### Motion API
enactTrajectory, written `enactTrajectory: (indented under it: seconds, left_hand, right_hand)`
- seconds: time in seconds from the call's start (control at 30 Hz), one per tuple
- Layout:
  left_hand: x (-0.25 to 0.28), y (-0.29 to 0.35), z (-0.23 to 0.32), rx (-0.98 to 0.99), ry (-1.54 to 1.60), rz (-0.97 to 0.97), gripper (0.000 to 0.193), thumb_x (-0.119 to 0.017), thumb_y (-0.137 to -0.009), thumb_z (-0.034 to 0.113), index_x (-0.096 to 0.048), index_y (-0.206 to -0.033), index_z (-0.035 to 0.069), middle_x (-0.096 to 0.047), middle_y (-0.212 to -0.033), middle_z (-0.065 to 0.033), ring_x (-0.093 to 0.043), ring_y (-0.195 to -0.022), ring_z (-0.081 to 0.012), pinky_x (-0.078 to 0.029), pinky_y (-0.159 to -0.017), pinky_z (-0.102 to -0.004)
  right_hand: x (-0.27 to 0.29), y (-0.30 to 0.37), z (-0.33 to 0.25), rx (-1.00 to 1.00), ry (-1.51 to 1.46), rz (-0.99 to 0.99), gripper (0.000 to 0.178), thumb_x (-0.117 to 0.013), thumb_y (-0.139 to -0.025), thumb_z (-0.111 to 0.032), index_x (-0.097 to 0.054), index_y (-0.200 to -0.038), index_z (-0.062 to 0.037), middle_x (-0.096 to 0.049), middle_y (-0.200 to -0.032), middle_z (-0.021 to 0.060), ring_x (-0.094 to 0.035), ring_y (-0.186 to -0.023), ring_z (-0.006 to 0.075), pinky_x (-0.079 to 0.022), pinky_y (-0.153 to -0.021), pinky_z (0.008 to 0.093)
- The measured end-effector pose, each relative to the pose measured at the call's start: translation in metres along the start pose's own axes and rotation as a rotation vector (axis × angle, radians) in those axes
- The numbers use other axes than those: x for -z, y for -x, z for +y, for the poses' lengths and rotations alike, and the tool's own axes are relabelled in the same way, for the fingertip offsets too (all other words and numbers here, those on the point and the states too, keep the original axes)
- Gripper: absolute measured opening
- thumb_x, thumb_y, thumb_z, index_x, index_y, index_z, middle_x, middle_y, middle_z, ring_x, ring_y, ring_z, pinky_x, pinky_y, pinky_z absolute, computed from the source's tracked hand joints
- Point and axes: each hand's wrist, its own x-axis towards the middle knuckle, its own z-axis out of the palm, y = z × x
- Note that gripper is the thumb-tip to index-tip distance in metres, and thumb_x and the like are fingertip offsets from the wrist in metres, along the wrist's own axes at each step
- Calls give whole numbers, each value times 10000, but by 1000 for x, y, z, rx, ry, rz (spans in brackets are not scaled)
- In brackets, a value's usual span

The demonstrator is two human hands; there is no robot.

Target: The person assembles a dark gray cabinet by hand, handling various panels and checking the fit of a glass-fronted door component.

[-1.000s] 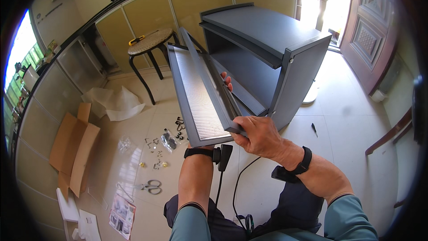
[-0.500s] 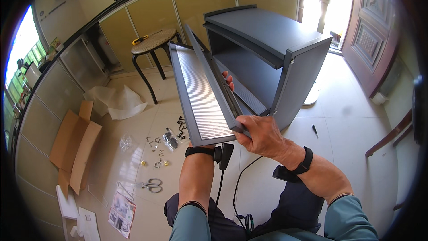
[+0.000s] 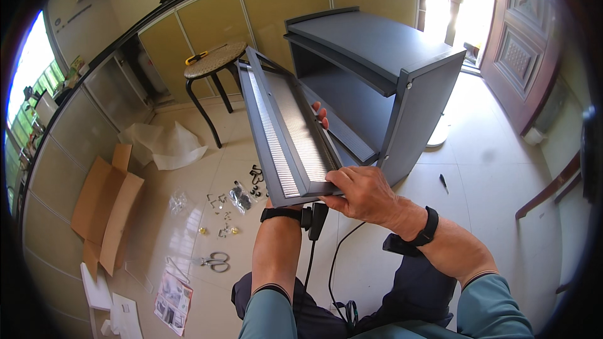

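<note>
Two dark grey framed door panels with ribbed, see-through centres are in my hands, one above the other. The lower panel (image 3: 271, 150) shows mostly along its left side, and the upper panel (image 3: 306, 144) overlaps it at a slant. My left hand (image 3: 321, 115) reaches beneath them. Only its fingertips show, curled over the panels' right edge; the palm is hidden. With thumb and fingers, my right hand (image 3: 364, 193) grips the near right corner of the upper panel. Just beyond them stands a dark grey cabinet (image 3: 377, 41) with an open front.
A round stool (image 3: 217, 59) with a yellow cutter (image 3: 196, 58) on it stands behind left. On the floor to the left lie a cardboard box (image 3: 107, 210), scissors (image 3: 217, 262), a printed sheet (image 3: 173, 303) and bags of small hardware (image 3: 239, 197). A black pen-like tool (image 3: 443, 182) lies right.
The upper panel has tipped leftward and down, from nearly on edge to lying flatter over the lower one. My right hand has shifted slightly left with its corner.
</note>
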Motion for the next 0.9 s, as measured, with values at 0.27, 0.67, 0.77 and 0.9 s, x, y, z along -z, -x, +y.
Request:
enactTrajectory:
  seconds: [0.27,0.67,0.77,0.9]
  left_hand:
    - [-1,2,-3,-4,-9,-2,615,-402,-996,480,-401,-1350,-22,-528,-1219,-228,-585,-1089,-275,-530,-921,-324]
    - [1,-3,-10,-19,70,24,654,-443,-983,485,-430,-1297,-89,-558,-1142,-271,-599,-1049,-333,-573,-854,-336]
    - [5,0,-4,29,66,-46,600,-460,-982,451,-414,-1339,-30,-536,-1210,-234,-587,-1080,-296,-539,-912,-334]
    - [8,-2,-5,25,66,-14,603,-440,-987,460,-420,-1331,-35,-537,-1214,-232,-588,-1081,-294,-539,-910,-335]
  right_hand:
    - [-1,1,1,0,17,5,319,-724,-819,-299,-523,-833,-52,-609,-672,90,-631,-606,242,-512,-534,331]
    - [-6,4,8,48,14,28,334,-730,-820,-303,-556,-890,-26,-581,-659,85,-607,-563,247,-505,-516,334]
    - [-6,2,4,52,2,28,333,-729,-821,-302,-556,-883,-24,-585,-661,88,-610,-565,249,-506,-517,335]
    - [-5,1,4,52,12,19,331,-730,-821,-299,-556,-879,-23,-590,-662,91,-615,-569,251,-509,-519,334]
